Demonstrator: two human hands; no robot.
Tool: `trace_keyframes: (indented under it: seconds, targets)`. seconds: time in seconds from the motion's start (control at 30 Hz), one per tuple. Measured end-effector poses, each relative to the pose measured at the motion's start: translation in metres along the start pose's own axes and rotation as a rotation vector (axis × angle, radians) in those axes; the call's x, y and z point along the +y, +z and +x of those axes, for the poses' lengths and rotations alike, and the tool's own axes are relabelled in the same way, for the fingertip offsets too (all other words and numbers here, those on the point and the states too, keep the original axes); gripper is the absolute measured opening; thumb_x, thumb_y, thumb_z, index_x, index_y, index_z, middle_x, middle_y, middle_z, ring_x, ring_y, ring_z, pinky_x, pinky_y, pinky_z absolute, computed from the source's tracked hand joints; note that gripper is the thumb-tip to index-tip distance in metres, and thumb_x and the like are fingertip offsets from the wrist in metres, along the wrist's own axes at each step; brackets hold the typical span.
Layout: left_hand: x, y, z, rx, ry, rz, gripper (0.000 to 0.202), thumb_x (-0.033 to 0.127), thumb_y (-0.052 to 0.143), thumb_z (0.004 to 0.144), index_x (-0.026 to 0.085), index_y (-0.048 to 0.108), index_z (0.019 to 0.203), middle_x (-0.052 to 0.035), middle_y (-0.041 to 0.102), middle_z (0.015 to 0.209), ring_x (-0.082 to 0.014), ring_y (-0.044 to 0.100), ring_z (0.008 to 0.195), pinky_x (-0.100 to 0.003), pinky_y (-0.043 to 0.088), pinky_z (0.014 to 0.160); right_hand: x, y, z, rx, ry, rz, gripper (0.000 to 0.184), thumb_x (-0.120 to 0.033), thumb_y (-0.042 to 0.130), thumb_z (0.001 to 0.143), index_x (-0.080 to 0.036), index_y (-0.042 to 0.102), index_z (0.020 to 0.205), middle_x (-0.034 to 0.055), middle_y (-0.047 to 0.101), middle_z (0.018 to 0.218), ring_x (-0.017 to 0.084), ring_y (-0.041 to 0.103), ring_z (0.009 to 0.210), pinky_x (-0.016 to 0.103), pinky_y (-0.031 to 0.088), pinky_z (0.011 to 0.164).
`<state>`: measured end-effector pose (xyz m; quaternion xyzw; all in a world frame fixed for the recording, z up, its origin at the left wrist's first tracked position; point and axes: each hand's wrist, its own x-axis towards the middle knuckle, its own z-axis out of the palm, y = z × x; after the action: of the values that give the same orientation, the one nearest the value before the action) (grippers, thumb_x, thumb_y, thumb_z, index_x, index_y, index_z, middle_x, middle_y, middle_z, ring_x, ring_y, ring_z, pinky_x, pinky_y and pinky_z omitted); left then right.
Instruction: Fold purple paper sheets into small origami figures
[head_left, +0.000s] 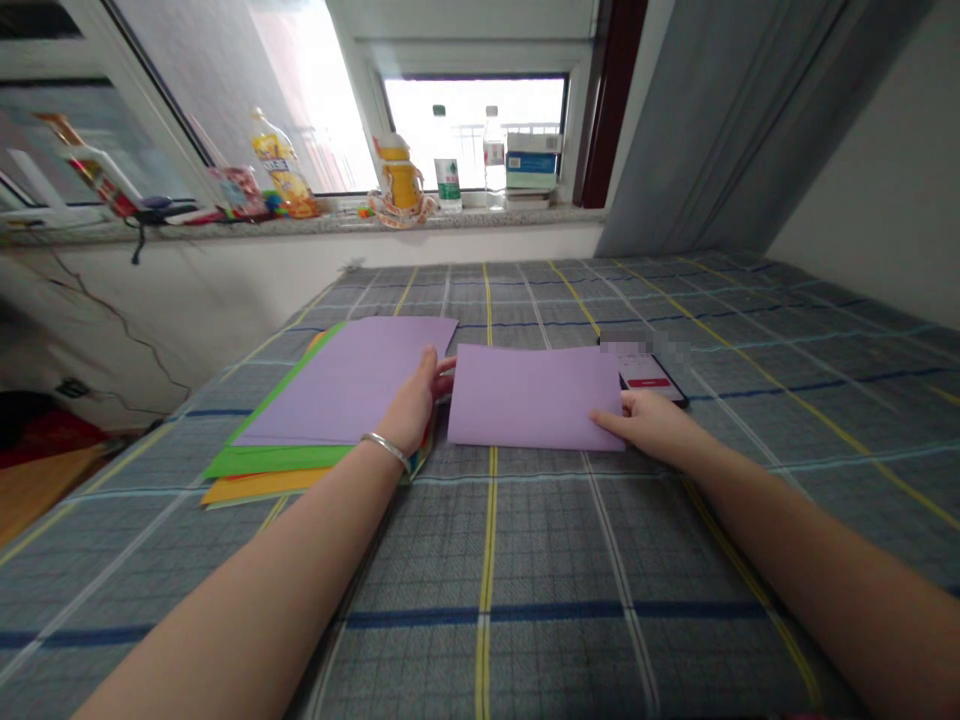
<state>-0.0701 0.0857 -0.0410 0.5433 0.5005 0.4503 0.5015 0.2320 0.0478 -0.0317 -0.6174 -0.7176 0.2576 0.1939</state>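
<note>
A sheet of purple paper, which looks folded, is in front of me above the checked bedspread. My right hand pinches its lower right corner, thumb in front and fingers at the edge and behind. At the left edge of the paper, the fingers of my left hand reach to it and partly behind it. The left thumb points up, apart from the paper, and a silver bangle circles that wrist. Left of it lies a stack with purple sheets on top, green paper and orange paper below.
A phone with a lit screen lies just beyond my right hand, partly covered by the paper. On the windowsill stand a yellow cup, several bottles and some boxes. Checked bedspread spreads all around.
</note>
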Motion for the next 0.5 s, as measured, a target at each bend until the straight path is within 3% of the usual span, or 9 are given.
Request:
trace_keyframes:
  seconds: [0.13,0.2,0.3,0.5]
  targets:
    - [0.0,0.004,-0.001,0.033,-0.016,0.123,0.06,0.051,0.07,0.071,0.014,0.061,0.117,-0.0118,0.071,0.106,-0.0239,0.068,0.09,-0.034,0.053,0.078,-0.005,0.004,-0.001,0.137,-0.043,-0.109,0.017,-0.036,0.061,0.08,-0.02,0.065,0.077,0.0073,0.07,0.073,0.023,0.065,0.069,0.031,0.046,0.059]
    - [0.0,0.004,-0.002,0.006,-0.005,0.175,0.053,0.043,0.073,0.069,0.014,0.064,0.112,-0.0109,0.071,0.105,-0.0228,0.068,0.088,-0.033,0.053,0.077,-0.006,0.004,-0.001,0.155,-0.048,-0.108,0.018,-0.035,0.06,0.08,-0.019,0.065,0.085,0.0086,0.071,0.08,0.024,0.066,0.074,0.032,0.048,0.063]
    - [0.0,0.003,-0.003,-0.05,-0.001,0.207,0.047,0.043,0.071,0.07,0.012,0.066,0.105,-0.0111,0.071,0.103,-0.0237,0.068,0.086,-0.034,0.053,0.073,-0.003,0.007,0.001,0.161,-0.044,-0.068,0.022,-0.035,0.06,0.079,-0.016,0.063,0.092,0.01,0.071,0.088,0.025,0.066,0.079,0.034,0.05,0.068]
    - [0.006,0.002,-0.009,-0.01,-0.006,0.209,0.045,0.045,0.07,0.069,0.012,0.068,0.099,-0.0087,0.072,0.092,-0.0249,0.067,0.084,-0.037,0.053,0.074,0.014,0.019,0.01,0.321,-0.141,0.198,0.043,-0.032,0.065,0.077,-0.02,0.054,0.117,0.0112,0.068,0.109,0.026,0.065,0.099,0.043,0.051,0.088]
